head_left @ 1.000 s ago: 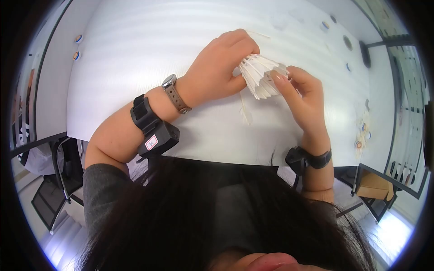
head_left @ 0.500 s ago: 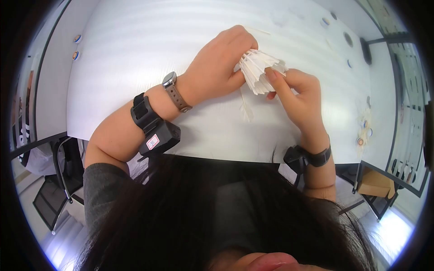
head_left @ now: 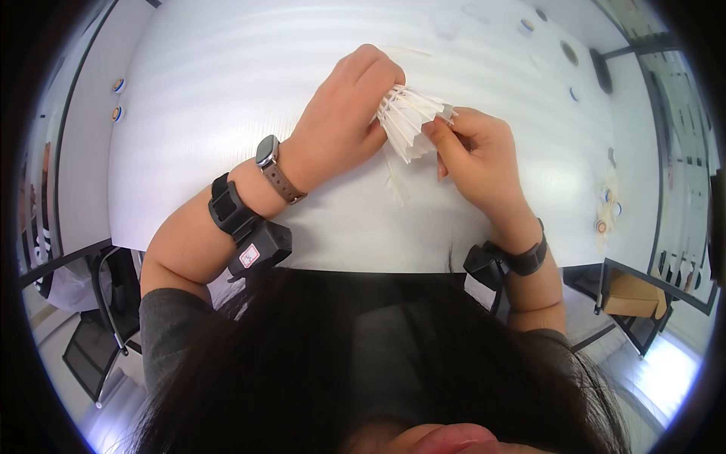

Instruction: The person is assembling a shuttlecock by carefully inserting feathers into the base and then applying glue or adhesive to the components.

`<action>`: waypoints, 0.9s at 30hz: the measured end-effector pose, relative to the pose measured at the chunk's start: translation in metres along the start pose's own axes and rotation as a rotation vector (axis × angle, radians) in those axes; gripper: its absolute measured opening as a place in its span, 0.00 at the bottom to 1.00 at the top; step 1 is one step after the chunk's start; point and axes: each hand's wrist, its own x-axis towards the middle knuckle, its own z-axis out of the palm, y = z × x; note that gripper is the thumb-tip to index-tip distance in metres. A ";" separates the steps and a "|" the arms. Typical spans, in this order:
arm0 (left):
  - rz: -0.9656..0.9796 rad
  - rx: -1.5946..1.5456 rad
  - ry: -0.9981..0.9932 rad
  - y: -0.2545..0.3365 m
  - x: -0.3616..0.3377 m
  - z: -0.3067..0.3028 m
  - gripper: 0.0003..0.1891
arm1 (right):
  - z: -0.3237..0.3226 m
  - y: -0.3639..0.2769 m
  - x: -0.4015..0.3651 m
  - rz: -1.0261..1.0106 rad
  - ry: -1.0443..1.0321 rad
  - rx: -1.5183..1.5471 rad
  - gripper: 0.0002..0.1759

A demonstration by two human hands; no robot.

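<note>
A white feather shuttlecock [head_left: 412,125] is held above the table, its skirt of feathers facing down and to the right. My left hand [head_left: 344,113] is closed around its base end, which the fingers hide. At the skirt's open rim, my right hand [head_left: 480,155] pinches a feather edge between thumb and fingers. A loose white feather [head_left: 395,188] lies on the table just below the shuttlecock. Beyond my left hand rests a thin pale strip [head_left: 408,51], perhaps another feather.
The white table [head_left: 219,98] has two small round pieces with coloured rings [head_left: 116,113] on its left. At the right edge is a cluster of similar pieces [head_left: 601,226] with pale scraps. A dark oval [head_left: 569,52] shows at the far right. Below stands a cardboard box [head_left: 634,295].
The view has turned slightly, shifting the table things in frame. Both hands and the shuttlecock appear a little further left. Their grips look the same.
</note>
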 end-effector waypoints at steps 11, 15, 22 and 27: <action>0.055 0.088 0.043 0.000 0.001 0.004 0.13 | -0.004 0.003 0.001 0.027 -0.014 -0.017 0.14; 0.048 0.133 0.019 0.001 0.001 0.002 0.15 | -0.014 0.001 0.003 0.010 -0.005 -0.054 0.08; 0.073 0.149 0.028 0.002 -0.002 0.005 0.17 | -0.031 0.001 0.004 0.002 -0.016 -0.118 0.04; 0.126 0.143 0.026 0.001 -0.002 0.006 0.17 | -0.031 0.003 0.007 -0.038 -0.015 -0.209 0.12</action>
